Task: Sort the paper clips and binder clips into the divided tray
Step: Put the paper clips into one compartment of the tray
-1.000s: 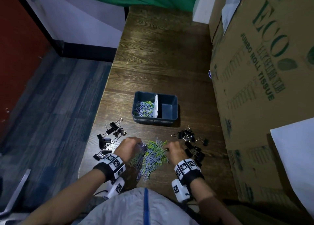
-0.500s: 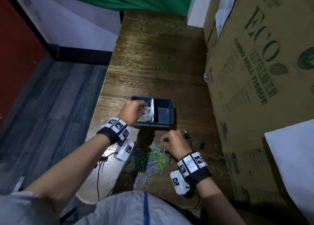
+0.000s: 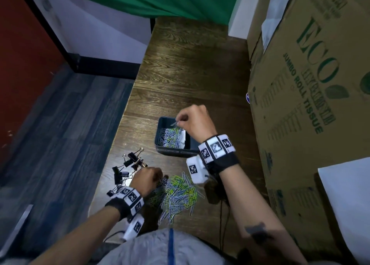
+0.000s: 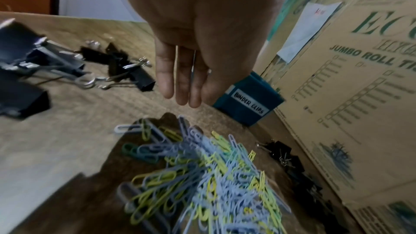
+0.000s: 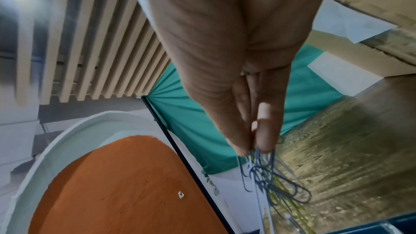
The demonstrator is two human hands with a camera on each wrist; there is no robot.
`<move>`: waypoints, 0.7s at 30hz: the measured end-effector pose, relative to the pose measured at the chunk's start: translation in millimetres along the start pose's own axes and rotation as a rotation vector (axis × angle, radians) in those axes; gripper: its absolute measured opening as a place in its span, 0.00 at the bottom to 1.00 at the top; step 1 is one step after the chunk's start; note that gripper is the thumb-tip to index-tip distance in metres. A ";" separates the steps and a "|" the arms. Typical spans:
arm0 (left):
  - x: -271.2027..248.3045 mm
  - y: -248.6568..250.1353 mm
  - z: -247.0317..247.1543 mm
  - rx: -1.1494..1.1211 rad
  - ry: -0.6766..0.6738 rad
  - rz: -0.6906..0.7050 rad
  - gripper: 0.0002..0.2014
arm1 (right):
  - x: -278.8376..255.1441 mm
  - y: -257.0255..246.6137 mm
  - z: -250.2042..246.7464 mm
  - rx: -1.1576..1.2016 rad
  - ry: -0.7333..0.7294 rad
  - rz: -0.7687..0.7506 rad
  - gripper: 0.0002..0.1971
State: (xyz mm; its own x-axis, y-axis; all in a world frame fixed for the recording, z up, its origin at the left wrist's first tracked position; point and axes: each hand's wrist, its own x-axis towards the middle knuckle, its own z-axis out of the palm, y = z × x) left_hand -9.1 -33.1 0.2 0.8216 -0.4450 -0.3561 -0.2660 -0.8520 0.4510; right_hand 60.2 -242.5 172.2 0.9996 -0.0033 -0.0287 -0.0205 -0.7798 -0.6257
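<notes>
A dark blue divided tray (image 3: 172, 152) sits on the wooden table; its left compartment holds several paper clips (image 3: 170, 136), and a white divider (image 3: 183, 137) splits it. My right hand (image 3: 180, 121) hovers over that compartment and pinches a small bunch of paper clips (image 5: 270, 181) between thumb and fingertips (image 5: 265, 140). My left hand (image 3: 149, 179) hangs just above the left edge of the loose blue and yellow-green paper clip pile (image 3: 178, 192), fingers (image 4: 184, 95) straight and holding nothing. Black binder clips (image 3: 130, 164) lie left of the pile.
A big cardboard box (image 3: 310, 104) walls off the table's right side. More binder clips (image 4: 283, 152) lie by its foot. The tray's front (image 4: 247, 102) bears a "BINDER CLIPS" label. The table's left edge (image 3: 112, 154) drops to the floor.
My left hand has come back from the tray to the pile. My right hand has risen from the pile to the tray's left compartment with paper clips pinched in it.
</notes>
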 end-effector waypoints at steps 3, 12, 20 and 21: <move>-4.4 -6.9 12.0 0.065 -0.060 -0.007 0.10 | 18.2 -0.4 14.2 -0.008 -0.036 0.006 0.08; -16.5 -23.1 32.5 0.067 -0.157 -0.103 0.27 | -43.1 71.9 86.8 -0.045 -0.208 0.095 0.10; -28.0 -25.7 45.0 -0.022 -0.216 -0.087 0.41 | -132.8 136.7 125.6 -0.180 -0.640 0.439 0.50; -27.9 -22.2 46.9 -0.019 -0.215 -0.072 0.42 | -136.8 137.2 131.4 -0.167 -0.638 0.440 0.51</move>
State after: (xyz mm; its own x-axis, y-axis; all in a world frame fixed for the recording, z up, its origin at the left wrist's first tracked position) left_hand -49.8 -14.7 -38.3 0.7111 -0.4334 -0.5536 -0.1993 -0.8794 0.4324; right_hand -82.1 -266.7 -12.2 0.6948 -0.0132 -0.7191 -0.3575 -0.8739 -0.3294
